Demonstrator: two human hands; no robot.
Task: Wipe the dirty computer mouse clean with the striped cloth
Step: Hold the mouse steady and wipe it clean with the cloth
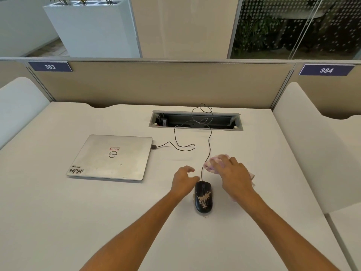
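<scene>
My right hand [233, 176] clutches the striped cloth [212, 165] just beyond the mouse [203, 196]. My left hand [183, 179] hovers beside it, fingers loosely spread and empty. Tan grit covers the mouse's back.

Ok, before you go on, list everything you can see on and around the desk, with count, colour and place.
mouse: one, black with pale crumbs on top, near middle of the desk, between the hands.
crumbs: a few, tan, on the desk just behind the mouse.
mouse cable: one, dark, runs from the mouse up past the cable tray and loops back to the laptop.
cloth: one, pink and white, under the right hand.
laptop: one, silver, closed, left of the mouse.
cable tray: one, grey, open, at the desk's far edge.
desk: one, white.
number plates: two, blue, on the beige partition.
planter: one, white, beyond the partition.
left hand: open, beside the mouse.
right hand: on the cloth.
</scene>
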